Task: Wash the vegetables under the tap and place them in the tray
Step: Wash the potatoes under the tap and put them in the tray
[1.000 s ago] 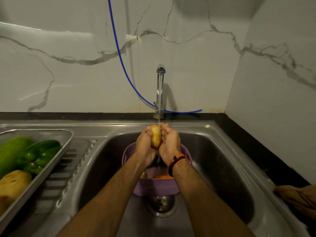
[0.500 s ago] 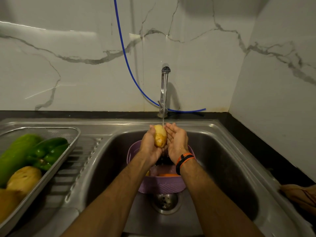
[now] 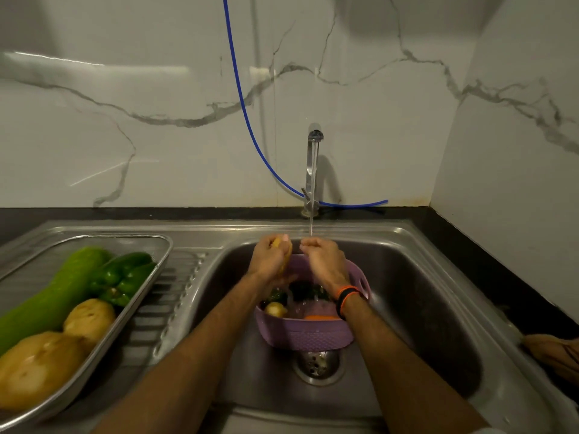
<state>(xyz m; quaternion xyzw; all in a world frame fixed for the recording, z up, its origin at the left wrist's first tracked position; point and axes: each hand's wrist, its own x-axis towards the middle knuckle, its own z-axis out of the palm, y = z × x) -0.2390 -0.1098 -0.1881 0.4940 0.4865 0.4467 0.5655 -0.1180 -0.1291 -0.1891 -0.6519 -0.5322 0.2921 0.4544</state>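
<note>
Drain strainer (image 3: 316,364) seen at sink (image 3: 423,308) bottom, nearest to viewer. Lilac plastic basket (image 3: 305,335) set just behind drain; inside are noted a small potato (image 3: 275,309), an orange item (image 3: 319,317) (type can't be told) and dark veg., partly hidden by forearms.

L side: steel tray (image 3: 150,277) placed on drainboard; held in it, near to far: two potatoes (image 3: 34,369), a long green gourd (image 3: 59,292), green capsicums (image 3: 123,277).

Above basket: potato (image 3: 283,250) gripped by left hand (image 3: 271,260), fingers curled round it, approx. beside the water stream. Right hand (image 3: 324,261) held apart from potato, nothing held; fingers loosely bent, fingertips under the stream. Orange-black band (image 3: 346,297) worn on R wrist.

Far: tap (image 3: 313,170) running, thin stream. Blue hose (image 3: 247,120) hung down marble wall, passed behind tap.

Brown object (image 3: 553,355) at R edge, unidentified.
</note>
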